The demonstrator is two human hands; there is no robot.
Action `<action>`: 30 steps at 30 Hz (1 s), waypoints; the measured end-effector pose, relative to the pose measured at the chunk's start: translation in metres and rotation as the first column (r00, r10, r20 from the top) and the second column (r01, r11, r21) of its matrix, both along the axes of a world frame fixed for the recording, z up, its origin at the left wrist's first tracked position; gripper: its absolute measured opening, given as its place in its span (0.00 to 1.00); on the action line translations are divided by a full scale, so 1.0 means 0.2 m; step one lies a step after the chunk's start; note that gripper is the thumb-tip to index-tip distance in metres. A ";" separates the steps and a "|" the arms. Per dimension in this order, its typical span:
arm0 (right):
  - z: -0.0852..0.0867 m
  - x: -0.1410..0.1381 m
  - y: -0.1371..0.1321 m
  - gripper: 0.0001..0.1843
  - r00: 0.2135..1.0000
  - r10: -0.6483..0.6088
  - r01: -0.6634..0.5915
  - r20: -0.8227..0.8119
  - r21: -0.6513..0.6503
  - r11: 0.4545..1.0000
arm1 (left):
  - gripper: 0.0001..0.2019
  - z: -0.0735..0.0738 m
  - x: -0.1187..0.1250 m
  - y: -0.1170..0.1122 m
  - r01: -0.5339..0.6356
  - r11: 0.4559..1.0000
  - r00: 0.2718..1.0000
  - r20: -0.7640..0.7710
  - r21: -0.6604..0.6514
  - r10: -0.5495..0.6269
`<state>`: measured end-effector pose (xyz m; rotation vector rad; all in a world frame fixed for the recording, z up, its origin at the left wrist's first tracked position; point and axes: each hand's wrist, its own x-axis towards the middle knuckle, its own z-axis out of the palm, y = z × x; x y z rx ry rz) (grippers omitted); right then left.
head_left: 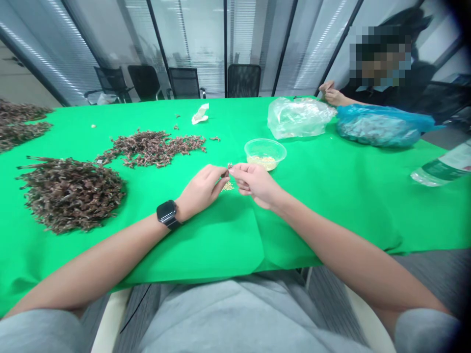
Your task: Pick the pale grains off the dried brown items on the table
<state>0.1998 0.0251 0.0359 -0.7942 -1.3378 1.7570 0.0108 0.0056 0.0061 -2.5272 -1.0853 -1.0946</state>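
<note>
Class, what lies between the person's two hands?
In the head view: a small dried brown plant piece held between the left hand and right hand, above a little heap of pale seeds on the green cloth.

I'm pinching a small dried brown sprig [229, 166], held just above a little heap of pale seeds [228, 186]. Nearby, a clear plastic bowl [265, 153] stands upright with similar seeds lying in its bottom.
</note>
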 end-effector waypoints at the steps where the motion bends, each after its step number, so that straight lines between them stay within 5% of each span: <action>1: 0.01 0.00 0.00 0.20 1.000 0.023 -0.023 -0.016 -0.043 0.999 | 0.10 0.00 0.00 0.00 0.008 1.000 1.000 -0.016 0.012 -0.007; 8: 0.05 0.06 0.04 0.15 0.977 0.172 -0.208 -0.129 -0.356 0.911 | 0.10 0.04 -0.03 0.04 0.053 0.991 0.982 -0.187 0.125 -0.029; 11: 0.05 0.07 0.04 0.14 0.971 0.201 -0.235 -0.129 -0.366 0.901 | 0.09 0.04 -0.03 0.04 0.071 0.988 0.982 -0.181 0.137 -0.045; 16: 0.04 0.04 0.01 0.14 0.999 0.030 -0.032 -0.025 -0.115 0.993 | 0.09 0.00 0.00 0.02 0.004 1.000 0.999 0.047 -0.006 -0.003; 24: -0.02 0.02 0.04 0.09 0.975 -0.154 0.128 0.160 0.166 0.978 | 0.10 0.01 0.03 0.00 -0.014 0.967 0.956 0.280 -0.253 0.088; 27: -0.05 0.02 0.06 0.07 0.955 -0.198 0.124 0.222 0.309 0.943 | 0.14 0.00 0.04 0.02 0.047 0.911 0.911 0.392 -0.410 0.129; 30: -0.08 0.03 0.09 0.04 0.891 -0.366 0.153 0.270 0.580 0.800 | 0.17 -0.02 0.04 0.04 0.136 0.826 0.859 0.481 -0.547 0.177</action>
